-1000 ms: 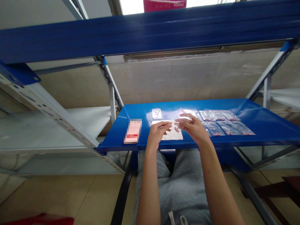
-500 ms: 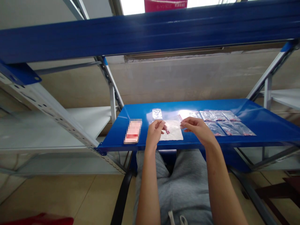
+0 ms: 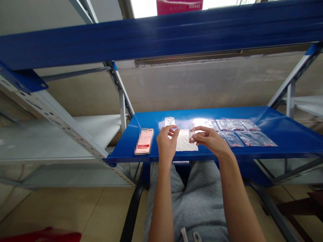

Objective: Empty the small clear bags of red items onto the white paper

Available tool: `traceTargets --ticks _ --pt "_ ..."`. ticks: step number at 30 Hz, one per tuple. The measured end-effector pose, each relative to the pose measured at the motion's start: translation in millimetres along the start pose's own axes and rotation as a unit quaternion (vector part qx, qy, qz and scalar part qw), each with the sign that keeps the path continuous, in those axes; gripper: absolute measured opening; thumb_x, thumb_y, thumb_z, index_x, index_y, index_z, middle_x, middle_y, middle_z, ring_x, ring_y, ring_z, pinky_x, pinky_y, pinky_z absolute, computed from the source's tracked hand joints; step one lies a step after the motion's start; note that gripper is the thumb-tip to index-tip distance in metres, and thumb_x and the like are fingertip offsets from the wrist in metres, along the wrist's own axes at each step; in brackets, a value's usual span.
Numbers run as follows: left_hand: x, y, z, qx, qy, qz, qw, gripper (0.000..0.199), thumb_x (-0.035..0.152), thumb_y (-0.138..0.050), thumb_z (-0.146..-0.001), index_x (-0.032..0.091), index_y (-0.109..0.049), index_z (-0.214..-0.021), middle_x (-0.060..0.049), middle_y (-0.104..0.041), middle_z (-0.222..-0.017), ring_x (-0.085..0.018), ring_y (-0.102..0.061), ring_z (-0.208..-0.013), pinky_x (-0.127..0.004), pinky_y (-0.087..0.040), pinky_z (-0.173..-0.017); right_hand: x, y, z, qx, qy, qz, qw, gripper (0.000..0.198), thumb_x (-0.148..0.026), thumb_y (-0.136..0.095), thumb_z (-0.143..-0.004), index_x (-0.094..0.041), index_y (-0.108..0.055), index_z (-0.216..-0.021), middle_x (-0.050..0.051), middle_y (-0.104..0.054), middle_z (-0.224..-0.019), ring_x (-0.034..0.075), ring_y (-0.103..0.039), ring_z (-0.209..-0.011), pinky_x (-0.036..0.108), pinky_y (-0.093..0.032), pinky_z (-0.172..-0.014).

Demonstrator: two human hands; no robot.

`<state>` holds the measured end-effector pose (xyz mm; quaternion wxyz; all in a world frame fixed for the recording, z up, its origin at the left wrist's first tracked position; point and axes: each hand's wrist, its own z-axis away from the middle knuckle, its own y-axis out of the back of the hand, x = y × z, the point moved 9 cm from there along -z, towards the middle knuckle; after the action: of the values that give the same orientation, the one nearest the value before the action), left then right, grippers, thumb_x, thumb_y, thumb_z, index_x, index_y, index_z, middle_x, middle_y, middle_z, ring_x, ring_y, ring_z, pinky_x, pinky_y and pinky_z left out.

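My right hand pinches a small clear zip bag with a red line along its seal, held up over a white cloth. Something small and reddish shows low in the bag, by the fingers. My left hand is at the cloth's left edge, its fingers curved and apart, with nothing seen in them. Behind it lies a flat clear bag. To the right of my right hand, several clear bags with small red pieces inside lie in two rows.
A phone with a lit screen lies at the left on the blue shelf top. A blue beam crosses above the hands. Slanted metal posts stand at the sides, with white shelves to the left.
The small red pieces seen by my left hand over the cloth are gone from there. My left hand's fingers have parted. The bag in my right hand now hangs upright over the cloth.
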<state>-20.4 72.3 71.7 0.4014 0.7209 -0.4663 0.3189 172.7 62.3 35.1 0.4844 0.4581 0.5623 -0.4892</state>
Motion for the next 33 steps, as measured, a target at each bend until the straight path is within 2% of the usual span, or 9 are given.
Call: traceTargets --ticks 4,7,11,16,19,25,33 --pt "23 -21 7 -0.113 -0.028 0.052 0.992 0.016 0.033 -0.074 -0.086 0.025 -0.076 -0.100 -0.003 -0.073 -0.096 -0.017 -0.067 -0.081 -0.025 -0.050 -0.066 -6 -13 1 -0.003 0.003 -0.009 1.000 0.031 -0.043 -0.084 -0.072 -0.022 -0.066 -0.087 0.002 -0.075 -0.074 0.021 -0.074 -0.076 0.026 -0.053 -0.065" --pt "33 -32 11 -0.163 -0.063 0.038 0.984 0.020 0.028 -0.074 -0.086 0.026 -0.076 -0.106 -0.004 -0.074 -0.105 -0.017 -0.069 -0.086 -0.025 -0.049 -0.064 -11 -19 2 -0.006 0.017 -0.034 0.999 0.032 -0.049 -0.081 -0.076 -0.022 -0.064 -0.080 0.002 -0.074 -0.077 0.017 -0.071 -0.072 0.027 -0.056 -0.067" --pt "40 -32 11 -0.159 -0.104 0.001 0.982 0.019 0.027 -0.074 -0.087 0.025 -0.077 -0.106 -0.003 -0.074 -0.100 -0.016 -0.068 -0.085 -0.025 -0.051 -0.067 -16 -17 2 0.006 0.028 -0.021 0.999 0.038 -0.054 -0.081 -0.074 -0.020 -0.065 -0.077 0.003 -0.074 -0.080 0.016 -0.068 -0.073 0.025 -0.055 -0.065" --pt "50 -29 11 -0.153 -0.139 -0.037 0.978 0.020 0.024 -0.074 -0.087 0.024 -0.077 -0.107 -0.003 -0.072 -0.098 -0.016 -0.067 -0.088 -0.026 -0.053 -0.074 -26 -9 1 0.046 0.049 0.052 0.996 0.044 -0.058 -0.082 -0.069 -0.018 -0.062 -0.069 0.002 -0.068 -0.068 0.013 -0.062 -0.063 0.023 -0.049 -0.057" --pt "54 -27 9 -0.149 -0.137 -0.041 0.978 0.016 0.024 -0.071 -0.090 0.023 -0.079 -0.103 -0.004 -0.072 -0.094 -0.016 -0.067 -0.087 -0.026 -0.052 -0.075 -30 -11 -2 0.046 0.052 0.085 0.994 0.044 -0.058 -0.080 -0.070 -0.018 -0.061 -0.068 0.003 -0.069 -0.066 0.014 -0.065 -0.063 0.023 -0.049 -0.057" --pt "55 -16 3 -0.135 -0.124 -0.062 0.981 0.015 0.022 -0.067 -0.091 0.019 -0.080 -0.098 -0.005 -0.075 -0.091 -0.016 -0.068 -0.083 -0.027 -0.051 -0.074 -33 -22 -6 0.016 0.064 0.107 0.992 0.035 -0.050 -0.078 -0.073 -0.017 -0.067 -0.076 0.006 -0.074 -0.074 0.020 -0.072 -0.076 0.023 -0.051 -0.059" --pt "35 -17 8 -0.152 -0.097 -0.052 0.982 0.018 0.026 -0.063 -0.094 0.020 -0.080 -0.100 -0.005 -0.079 -0.097 -0.018 -0.071 -0.087 -0.028 -0.053 -0.075 -20 -30 -9 0.000 0.037 0.146 0.989 0.023 -0.039 -0.069 -0.082 -0.016 -0.069 -0.077 0.007 -0.075 -0.077 0.020 -0.075 -0.076 0.024 -0.054 -0.059"
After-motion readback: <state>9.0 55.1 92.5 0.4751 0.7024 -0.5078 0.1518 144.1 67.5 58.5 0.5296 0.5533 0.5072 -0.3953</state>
